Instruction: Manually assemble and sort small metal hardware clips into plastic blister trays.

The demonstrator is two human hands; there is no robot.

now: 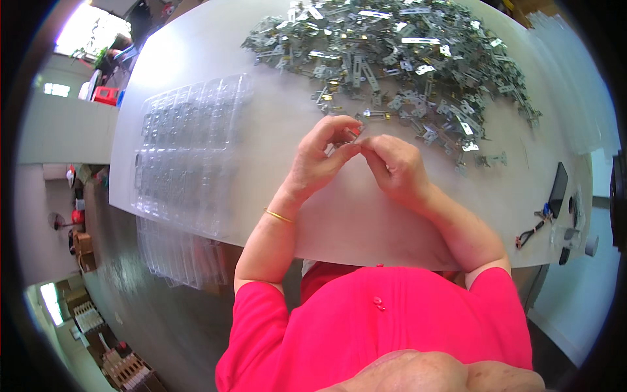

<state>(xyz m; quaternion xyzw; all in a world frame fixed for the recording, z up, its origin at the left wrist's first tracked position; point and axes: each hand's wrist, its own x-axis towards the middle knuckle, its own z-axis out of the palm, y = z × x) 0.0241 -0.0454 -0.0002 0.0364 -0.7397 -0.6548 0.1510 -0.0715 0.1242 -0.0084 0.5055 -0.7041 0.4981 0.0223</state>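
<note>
My left hand [315,160] is closed in a pinch on a small shiny metal piece [353,134], mostly covered by the fingers. Against its fingertips, my right hand [400,168] has thumb and forefinger pressed together. What that pinch holds is hidden or too small to make out. Both hands are above the pale table [372,225], just on the near side of a large heap of small metal brackets [392,59]. A few loose brackets [491,159] lie at the heap's right fringe.
On the table's left lies a clear plastic compartment tray [189,153]; more clear trays [176,255] are stacked lower down beside it. Clear plastic sheeting [571,91] covers the far right edge. A dark phone [558,189] and keys [530,234] lie at the right.
</note>
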